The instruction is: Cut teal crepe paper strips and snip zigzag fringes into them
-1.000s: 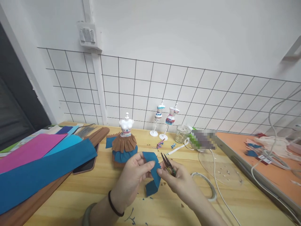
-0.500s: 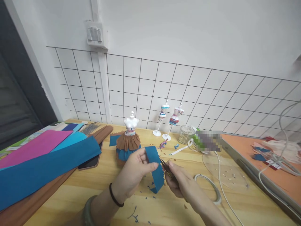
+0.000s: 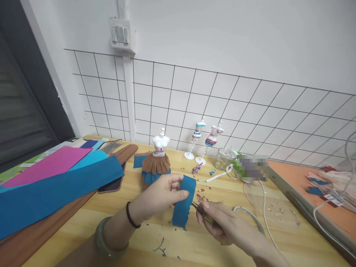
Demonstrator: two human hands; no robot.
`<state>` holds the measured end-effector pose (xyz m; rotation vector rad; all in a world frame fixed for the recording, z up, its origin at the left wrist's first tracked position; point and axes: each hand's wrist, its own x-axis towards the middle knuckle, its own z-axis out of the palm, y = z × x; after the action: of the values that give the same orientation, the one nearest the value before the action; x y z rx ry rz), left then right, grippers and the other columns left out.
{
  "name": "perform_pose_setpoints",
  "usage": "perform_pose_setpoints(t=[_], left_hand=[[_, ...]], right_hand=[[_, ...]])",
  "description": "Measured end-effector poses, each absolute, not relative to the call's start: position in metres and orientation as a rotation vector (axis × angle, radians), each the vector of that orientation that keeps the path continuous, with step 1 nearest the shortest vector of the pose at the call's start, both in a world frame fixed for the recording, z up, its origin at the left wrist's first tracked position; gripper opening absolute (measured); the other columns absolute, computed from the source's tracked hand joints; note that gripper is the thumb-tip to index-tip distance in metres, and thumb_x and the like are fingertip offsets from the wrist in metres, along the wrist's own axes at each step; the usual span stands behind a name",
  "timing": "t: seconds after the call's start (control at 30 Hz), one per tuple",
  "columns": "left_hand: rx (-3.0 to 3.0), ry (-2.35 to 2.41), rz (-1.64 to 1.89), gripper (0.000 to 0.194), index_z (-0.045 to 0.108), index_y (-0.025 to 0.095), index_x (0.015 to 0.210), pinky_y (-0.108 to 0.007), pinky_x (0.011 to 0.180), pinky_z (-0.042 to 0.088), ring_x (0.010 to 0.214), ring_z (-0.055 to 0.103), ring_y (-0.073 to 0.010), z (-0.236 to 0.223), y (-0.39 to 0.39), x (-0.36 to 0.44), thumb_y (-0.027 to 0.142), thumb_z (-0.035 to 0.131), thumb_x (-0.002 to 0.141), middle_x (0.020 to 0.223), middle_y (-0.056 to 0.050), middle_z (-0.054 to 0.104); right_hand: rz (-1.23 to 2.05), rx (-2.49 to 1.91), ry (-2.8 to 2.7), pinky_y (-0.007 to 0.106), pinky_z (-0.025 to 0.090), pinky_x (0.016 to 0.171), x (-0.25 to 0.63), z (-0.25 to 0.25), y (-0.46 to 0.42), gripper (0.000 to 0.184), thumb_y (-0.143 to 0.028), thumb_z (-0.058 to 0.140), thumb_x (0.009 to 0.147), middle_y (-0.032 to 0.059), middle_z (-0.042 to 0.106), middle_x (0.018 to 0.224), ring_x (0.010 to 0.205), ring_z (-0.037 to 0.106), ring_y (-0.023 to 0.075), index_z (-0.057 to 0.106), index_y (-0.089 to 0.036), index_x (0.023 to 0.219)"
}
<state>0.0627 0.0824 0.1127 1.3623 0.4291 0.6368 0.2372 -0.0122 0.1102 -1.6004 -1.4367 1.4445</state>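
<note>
My left hand (image 3: pixel 169 191) pinches a blue fabric strip (image 3: pixel 183 204) between thumb and fingers. The strip hangs down over the table, and its right edge is notched in a zigzag along the lower part. My right hand (image 3: pixel 219 220) is closed around small scissors (image 3: pixel 200 209), whose pointed tip is at the strip's right edge. Their handles are mostly hidden by my fingers. Just behind my left hand stands a small white dress form (image 3: pixel 160 144) wearing a brown and blue ruffled skirt (image 3: pixel 156 165). Blue scraps (image 3: pixel 161 248) lie on the table below the strip.
Folded fabrics in blue (image 3: pixel 61 194), pink (image 3: pixel 50 165) and brown lie at left, partly over a phone (image 3: pixel 111 181). Two small mannequins (image 3: pixel 213 139) and a glass jar (image 3: pixel 224 158) stand at the back. A tape roll (image 3: pixel 250 217) and a white cable (image 3: pixel 265 211) lie at right.
The strip now hangs straighter, its lower end no longer curled to the right. The scissors' tip sits lower along its edge. The whole view has shifted slightly.
</note>
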Motion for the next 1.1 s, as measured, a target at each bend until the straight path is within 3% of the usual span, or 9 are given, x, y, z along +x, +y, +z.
perform_pose_setpoints(t=[0.2, 0.37, 0.57, 0.77, 1.1], left_hand=[[1.542, 0.416, 0.533, 0.018, 0.069, 0.017, 0.074, -0.023, 0.050, 0.038, 0.052, 0.050, -0.0130, 0.121, 0.080, 0.056, 0.026, 0.071, 0.058, 0.055, 0.001, 0.056], [1.707, 0.425, 0.470, 0.014, 0.068, 0.018, 0.081, -0.021, 0.044, 0.025, 0.047, 0.033, -0.0087, 0.120, 0.078, 0.054, 0.023, 0.062, 0.069, 0.051, 0.005, 0.042], [1.720, 0.362, 0.419, 0.011, 0.064, 0.018, 0.079, -0.021, 0.047, 0.027, 0.050, 0.035, -0.0087, 0.115, 0.079, 0.054, 0.022, 0.057, 0.073, 0.055, 0.004, 0.043], [1.836, 0.394, 0.360, 0.014, 0.059, 0.014, 0.081, -0.020, 0.048, 0.025, 0.052, 0.030, -0.0073, 0.113, 0.083, 0.054, 0.025, 0.058, 0.073, 0.057, 0.007, 0.033], [1.815, 0.445, 0.321, 0.022, 0.057, 0.015, 0.089, -0.019, 0.050, 0.028, 0.053, 0.032, -0.0061, 0.108, 0.083, 0.056, 0.026, 0.061, 0.070, 0.060, 0.008, 0.035]], right_hand=[[1.588, -1.636, -1.554, 0.018, 0.023, 0.041, 0.234, 0.114, -0.016, 0.048, -0.056, 0.031, 0.086, -0.0074, 0.031, 0.050, 0.044, 0.029, 0.0069, 0.055, -0.017, 0.071], [1.599, -1.636, -1.597, 0.017, 0.026, 0.043, 0.231, 0.114, -0.017, 0.049, -0.058, 0.033, 0.084, -0.0060, 0.035, 0.052, 0.047, 0.033, 0.0077, 0.055, -0.017, 0.070], [1.629, -1.606, -1.634, 0.018, 0.026, 0.044, 0.230, 0.113, -0.016, 0.048, -0.055, 0.032, 0.086, -0.0060, 0.034, 0.052, 0.047, 0.032, 0.0075, 0.055, -0.016, 0.072], [1.628, -1.603, -1.647, 0.017, 0.026, 0.043, 0.231, 0.108, -0.016, 0.050, -0.058, 0.031, 0.085, -0.0065, 0.035, 0.052, 0.046, 0.032, 0.0065, 0.055, -0.016, 0.073], [1.582, -1.653, -1.709, 0.017, 0.029, 0.047, 0.231, 0.109, -0.017, 0.050, -0.058, 0.032, 0.085, -0.0056, 0.038, 0.053, 0.048, 0.035, 0.0067, 0.056, -0.015, 0.074]])
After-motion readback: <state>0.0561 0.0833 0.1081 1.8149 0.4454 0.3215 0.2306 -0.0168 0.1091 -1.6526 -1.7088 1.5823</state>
